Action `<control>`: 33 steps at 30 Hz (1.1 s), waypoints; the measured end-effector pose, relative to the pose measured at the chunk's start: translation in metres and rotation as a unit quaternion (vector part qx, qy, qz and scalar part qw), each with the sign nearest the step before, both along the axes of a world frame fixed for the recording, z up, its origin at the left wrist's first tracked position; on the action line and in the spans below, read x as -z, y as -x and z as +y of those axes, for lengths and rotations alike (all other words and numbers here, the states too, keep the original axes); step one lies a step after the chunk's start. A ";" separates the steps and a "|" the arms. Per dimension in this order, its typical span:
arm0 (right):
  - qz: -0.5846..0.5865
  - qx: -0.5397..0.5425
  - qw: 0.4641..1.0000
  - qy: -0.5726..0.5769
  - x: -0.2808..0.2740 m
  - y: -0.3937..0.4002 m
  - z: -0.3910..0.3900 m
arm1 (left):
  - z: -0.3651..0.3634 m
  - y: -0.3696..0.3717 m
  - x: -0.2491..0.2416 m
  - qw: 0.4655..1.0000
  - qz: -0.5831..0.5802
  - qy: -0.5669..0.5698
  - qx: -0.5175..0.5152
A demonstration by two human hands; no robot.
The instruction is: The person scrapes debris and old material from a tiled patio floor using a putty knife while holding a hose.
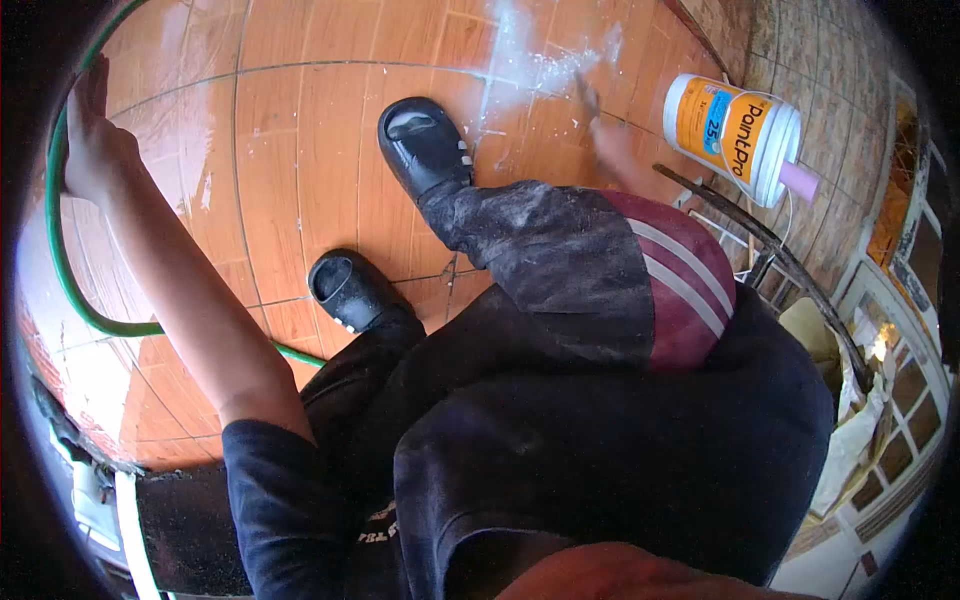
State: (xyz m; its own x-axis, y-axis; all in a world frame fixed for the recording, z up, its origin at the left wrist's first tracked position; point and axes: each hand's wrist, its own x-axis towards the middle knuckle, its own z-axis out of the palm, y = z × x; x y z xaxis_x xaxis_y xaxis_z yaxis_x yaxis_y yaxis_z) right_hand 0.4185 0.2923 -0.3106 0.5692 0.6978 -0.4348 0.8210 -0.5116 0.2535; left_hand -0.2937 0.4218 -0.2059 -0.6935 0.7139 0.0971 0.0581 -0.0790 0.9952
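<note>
At the far left, my left hand (98, 145) is closed round a green hose (56, 215), which curves down along the edge of the view and runs back across the floor behind my forearm. My right hand (592, 108) is reached out low over the tiled floor, smeared by motion, so its fingers cannot be made out. Just beyond it lies a patch of white powder (535, 70), scattered in specks over the orange tiles. To the right of that hand stands a white and orange paint bucket (715, 130), with a pink object (800, 181) showing at its rim.
My feet, in black slides (425, 145), are on the tiles (340, 130), which shine wet at the left. A dark bar (745, 222) slants beside my right knee. A tiled wall (835, 130) and a white metal grille (905, 350) border the right side.
</note>
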 end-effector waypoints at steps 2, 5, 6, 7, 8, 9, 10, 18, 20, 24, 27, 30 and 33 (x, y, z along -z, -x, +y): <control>0.016 -0.179 0.971 -0.157 0.031 0.001 -0.073 | -0.001 0.003 0.008 0.999 -0.016 -0.035 0.019; 0.046 0.018 0.998 -0.032 0.015 0.007 -0.047 | -0.007 -0.001 0.017 0.999 -0.004 -0.009 0.034; 0.156 0.194 0.966 -0.072 0.023 -0.021 -0.023 | -0.003 -0.002 0.016 0.999 0.007 -0.009 0.039; 0.156 0.192 0.966 -0.080 0.011 -0.014 -0.004 | 0.001 -0.002 0.013 0.999 0.006 -0.017 0.038; 0.190 0.291 0.933 -0.097 -0.014 0.001 0.018 | 0.000 -0.004 0.010 0.998 -0.038 -0.007 0.043; 0.222 0.389 0.887 -0.111 -0.036 0.017 0.025 | 0.000 -0.007 0.008 0.995 -0.082 0.006 0.052; 0.241 0.359 0.897 -0.088 -0.049 0.033 0.013 | 0.004 0.004 0.024 0.977 -0.202 -0.057 0.034; 0.188 0.318 0.920 -0.133 -0.030 0.045 -0.011 | 0.008 0.003 0.032 0.992 -0.099 -0.077 0.003; 0.210 0.381 0.887 -0.153 -0.046 0.052 0.021 | 0.006 -0.004 0.026 0.997 -0.042 -0.071 -0.008; 0.132 0.226 0.962 -0.076 0.021 -0.007 -0.049 | 0.004 0.029 0.045 0.992 -0.057 -0.103 -0.039; 0.130 0.147 0.977 -0.088 0.035 -0.011 -0.080 | 0.003 0.075 0.056 0.991 -0.014 -0.033 -0.133; 0.177 0.208 0.955 -0.121 -0.004 0.016 -0.067 | -0.011 0.197 0.102 0.894 0.375 0.218 -0.116; 0.223 0.316 0.912 -0.137 -0.036 0.035 -0.023 | -0.050 0.247 0.112 0.798 0.600 0.064 -0.012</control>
State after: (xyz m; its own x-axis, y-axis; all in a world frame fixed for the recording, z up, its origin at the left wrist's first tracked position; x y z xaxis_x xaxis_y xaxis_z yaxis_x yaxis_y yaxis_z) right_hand 0.3835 0.2688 -0.2749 0.7042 0.4098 -0.5797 0.3310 -0.9119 -0.2426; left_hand -0.5402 0.3720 -0.3179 -0.1698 0.7587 0.6289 0.9744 0.0336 0.2224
